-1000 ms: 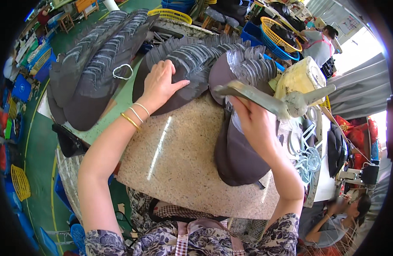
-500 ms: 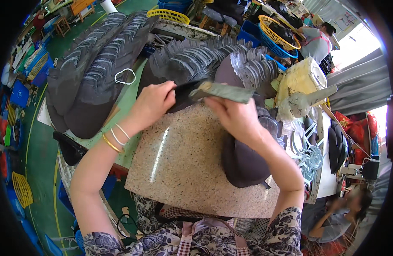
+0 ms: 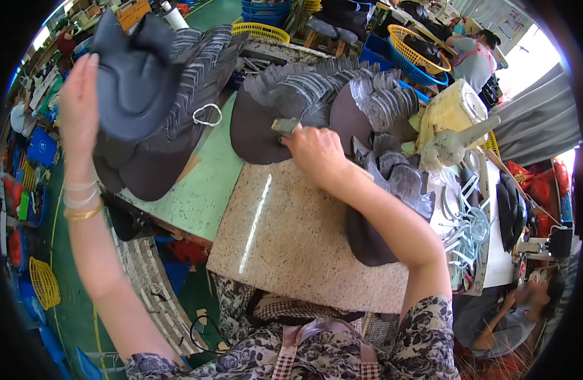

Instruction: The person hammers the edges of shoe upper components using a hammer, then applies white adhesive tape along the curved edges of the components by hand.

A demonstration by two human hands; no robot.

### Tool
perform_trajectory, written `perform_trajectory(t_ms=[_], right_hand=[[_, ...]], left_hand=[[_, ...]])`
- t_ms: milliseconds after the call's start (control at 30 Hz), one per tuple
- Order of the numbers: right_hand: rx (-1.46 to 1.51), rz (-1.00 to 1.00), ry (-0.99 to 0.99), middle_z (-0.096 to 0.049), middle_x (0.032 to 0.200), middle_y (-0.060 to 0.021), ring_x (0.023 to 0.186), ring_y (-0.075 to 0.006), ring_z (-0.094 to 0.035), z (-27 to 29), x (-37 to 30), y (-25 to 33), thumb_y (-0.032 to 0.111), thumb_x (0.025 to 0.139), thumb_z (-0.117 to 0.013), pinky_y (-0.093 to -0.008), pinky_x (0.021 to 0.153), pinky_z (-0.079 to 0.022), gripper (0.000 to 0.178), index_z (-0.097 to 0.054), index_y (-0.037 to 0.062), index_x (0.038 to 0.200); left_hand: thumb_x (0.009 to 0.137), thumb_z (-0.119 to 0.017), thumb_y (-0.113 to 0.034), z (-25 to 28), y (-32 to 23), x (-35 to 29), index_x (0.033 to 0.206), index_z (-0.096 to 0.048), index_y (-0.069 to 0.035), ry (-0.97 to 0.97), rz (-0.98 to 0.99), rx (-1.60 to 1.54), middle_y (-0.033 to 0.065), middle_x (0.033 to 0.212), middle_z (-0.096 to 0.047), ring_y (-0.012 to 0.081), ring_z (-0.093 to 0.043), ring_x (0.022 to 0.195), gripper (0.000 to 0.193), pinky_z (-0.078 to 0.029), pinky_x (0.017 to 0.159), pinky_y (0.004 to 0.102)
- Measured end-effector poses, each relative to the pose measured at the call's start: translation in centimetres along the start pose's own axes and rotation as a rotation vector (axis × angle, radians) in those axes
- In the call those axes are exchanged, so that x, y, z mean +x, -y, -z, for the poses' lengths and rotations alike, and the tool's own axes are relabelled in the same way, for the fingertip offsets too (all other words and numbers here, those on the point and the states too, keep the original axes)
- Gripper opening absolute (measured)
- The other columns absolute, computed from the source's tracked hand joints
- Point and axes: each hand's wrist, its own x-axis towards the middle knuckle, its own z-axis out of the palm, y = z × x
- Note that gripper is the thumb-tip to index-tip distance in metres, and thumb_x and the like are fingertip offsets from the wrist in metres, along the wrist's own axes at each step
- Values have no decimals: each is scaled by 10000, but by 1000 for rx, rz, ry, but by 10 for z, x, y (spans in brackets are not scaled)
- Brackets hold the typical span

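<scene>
My left hand is raised at the far left, its fingers closed on the edge of a dark, curved, leather-like piece with a rounded lower end and a raised outline. This piece hangs over a long overlapping row of similar dark pieces. My right hand is closed around a short flat tool with a grey-green, worn end; its kind is unclear. That hand is above the far edge of the speckled stone slab, next to another overlapping row of dark pieces.
A white elastic loop lies on the left row. More dark pieces rest at the slab's right, near a crusted yellow container and pale blue straps. Two other people sit or stand at the right. Baskets stand behind.
My left hand has swung from the middle to the far left and up, carrying the dark piece. My right hand has drawn slightly left and nearer, still gripping the tool. The view has shifted slightly.
</scene>
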Motion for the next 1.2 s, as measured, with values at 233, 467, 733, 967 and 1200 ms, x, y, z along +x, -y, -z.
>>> perform_trajectory(t_ms=[233,467,733,967,1200], right_hand=[[258,-7,-191,-657,751,-183,729,-396,-640,57,-38,-12,318,886,-573,-471,664,-524,249,-629,94,977],[407,55,-190,-673,906,-95,649,-291,-650,91,-160,10,142,847,-646,-366,556,-516,149,-673,91,985],[598,-1,116,-610,787,-96,579,-250,-619,79,-220,30,98,777,-669,-340,492,-482,278,-604,69,1045],[641,18,81,-523,697,-75,534,-257,-592,50,-228,45,163,757,-643,-365,439,-455,285,-543,55,1001],[652,-35,160,-528,706,-77,538,-253,-595,42,-224,48,173,778,-636,-366,437,-444,265,-549,47,994]], left_hand=[[876,-590,-148,19,-167,-153,1049,-516,40,954,-375,-261,179,748,-615,301,-645,624,266,-510,521,375],[715,-711,-140,-50,-142,-220,1229,-527,-50,1132,-535,-278,101,1125,-547,294,-500,1060,553,-470,903,397],[738,-720,-86,-65,-137,-199,1088,-631,-19,1379,-116,-541,82,919,-525,238,-521,866,366,-442,809,355],[797,-657,-48,-69,-146,-203,1018,-636,-6,1557,-49,-678,100,922,-586,255,-588,878,226,-464,770,342],[763,-694,-71,-81,-133,-202,909,-652,-10,1458,-238,-692,92,834,-591,258,-594,784,164,-481,694,350]])
